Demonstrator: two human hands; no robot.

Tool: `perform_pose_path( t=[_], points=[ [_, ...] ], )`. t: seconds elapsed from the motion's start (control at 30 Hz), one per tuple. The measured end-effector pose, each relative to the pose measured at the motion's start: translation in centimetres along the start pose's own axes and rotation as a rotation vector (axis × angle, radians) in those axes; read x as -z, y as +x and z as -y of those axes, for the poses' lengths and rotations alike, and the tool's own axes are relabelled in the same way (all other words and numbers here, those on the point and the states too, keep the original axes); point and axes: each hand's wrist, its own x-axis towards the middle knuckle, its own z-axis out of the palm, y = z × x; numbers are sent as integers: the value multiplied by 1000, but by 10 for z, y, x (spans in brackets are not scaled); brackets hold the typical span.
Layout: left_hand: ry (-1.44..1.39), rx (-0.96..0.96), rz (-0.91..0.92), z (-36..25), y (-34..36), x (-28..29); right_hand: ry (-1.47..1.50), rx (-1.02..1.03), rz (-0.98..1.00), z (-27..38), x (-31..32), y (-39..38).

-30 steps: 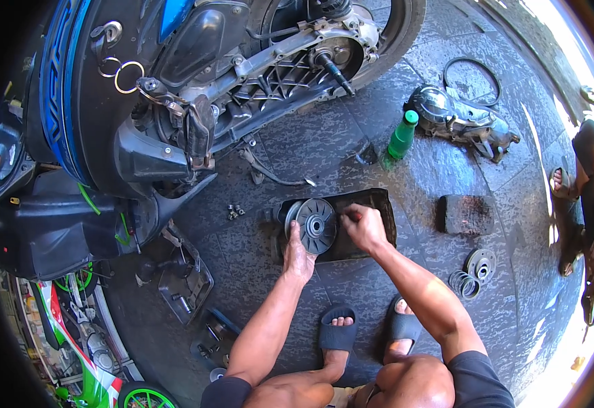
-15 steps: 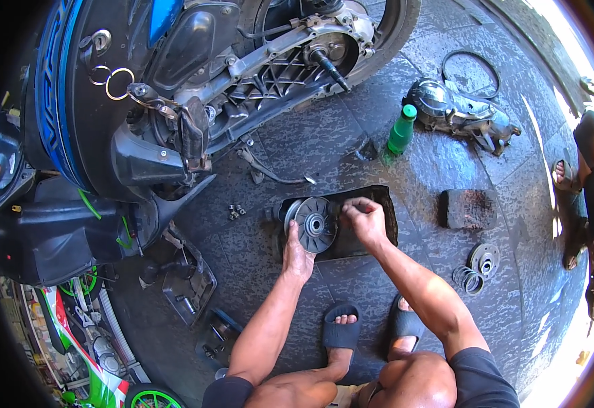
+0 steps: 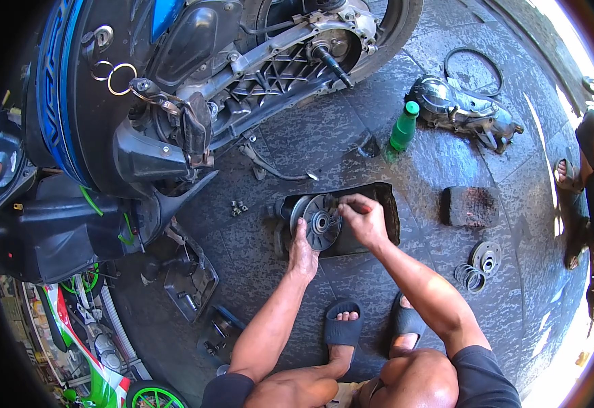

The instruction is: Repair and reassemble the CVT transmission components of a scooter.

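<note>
My left hand (image 3: 304, 254) grips the lower left rim of a round grey metal pulley (image 3: 320, 238), thumb on its edge. The pulley has radial ribs and a hub with a central hole, and is held tilted above a dark shallow tray (image 3: 392, 224). My right hand (image 3: 365, 219) is closed at the pulley's right side, fingertips by its ribbed face. Between those fingers is a slim tool with a reddish handle; its working end is too small to make out.
A partly dismantled scooter (image 3: 270, 75) stands at the upper left. On the floor to the right are a green bottle (image 3: 403, 128), an engine cover (image 3: 460, 112), a belt (image 3: 474, 51), a dark block (image 3: 472, 207), a metal disc (image 3: 486, 257) and a spring (image 3: 470, 279).
My right hand has turned slightly and come closer to the pulley's face, and the reddish handle now shows. The pulley and left hand sit slightly further right in view.
</note>
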Motion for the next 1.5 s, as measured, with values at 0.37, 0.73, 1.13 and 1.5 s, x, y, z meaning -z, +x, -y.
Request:
perform_pose_path(
  t=[0.37, 0.73, 1.13, 1.5],
  points=[
    [-31, -20, 52, -2, 0, 4, -69, -217, 94, 1, 16, 0],
    [74, -8, 11, 4, 2, 5, 130, 100, 75, 27, 9, -8],
    [63, 16, 27, 2, 3, 9, -58, 157, 143, 19, 12, -6],
    [21, -7, 30, -1, 0, 3, -269, 239, 205, 23, 20, -13]
  ],
)
